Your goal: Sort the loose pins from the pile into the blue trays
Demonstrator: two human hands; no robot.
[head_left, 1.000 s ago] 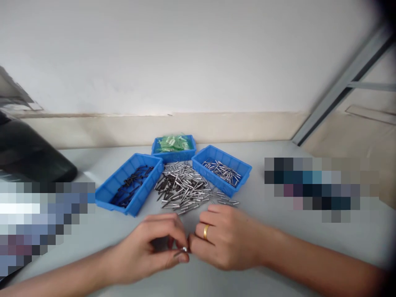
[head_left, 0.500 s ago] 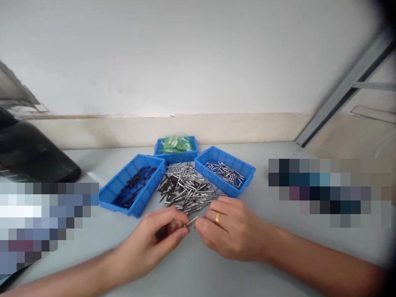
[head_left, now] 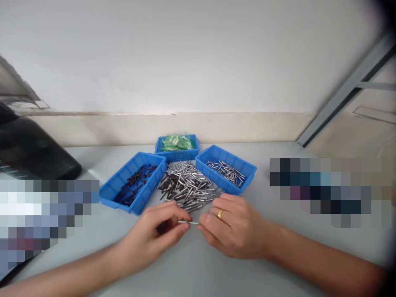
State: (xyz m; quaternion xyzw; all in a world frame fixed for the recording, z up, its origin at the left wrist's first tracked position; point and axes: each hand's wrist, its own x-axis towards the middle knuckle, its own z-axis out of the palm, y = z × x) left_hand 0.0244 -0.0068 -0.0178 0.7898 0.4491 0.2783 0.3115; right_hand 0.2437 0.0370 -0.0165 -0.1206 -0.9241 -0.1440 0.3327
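My left hand (head_left: 163, 229) pinches a thin silver metal pin (head_left: 193, 223) between thumb and fingertips. The pin lies almost level, and its right end meets the curled fingertips of my right hand (head_left: 230, 225), which is closed and wears a gold ring. Just beyond my hands, a mixed pile (head_left: 192, 185) of silver and black pins lies on the grey table. Left of the pile is a blue tray (head_left: 107, 199) with black pins in it. To its right stands another blue tray (head_left: 250, 175) with silver pins.
Behind the pile, a third blue tray (head_left: 177, 156) contains small green plastic packets (head_left: 177, 142). A big dark bottle (head_left: 37, 144) leans in at the left. Blurred-out patches cover both sides of the table. A pale wall closes off the back, and a metal frame (head_left: 343, 90) rises at right.
The pin has turned from a slant to nearly level. Its right end now reaches my right fingertips. Both hands stay in nearly the same place.
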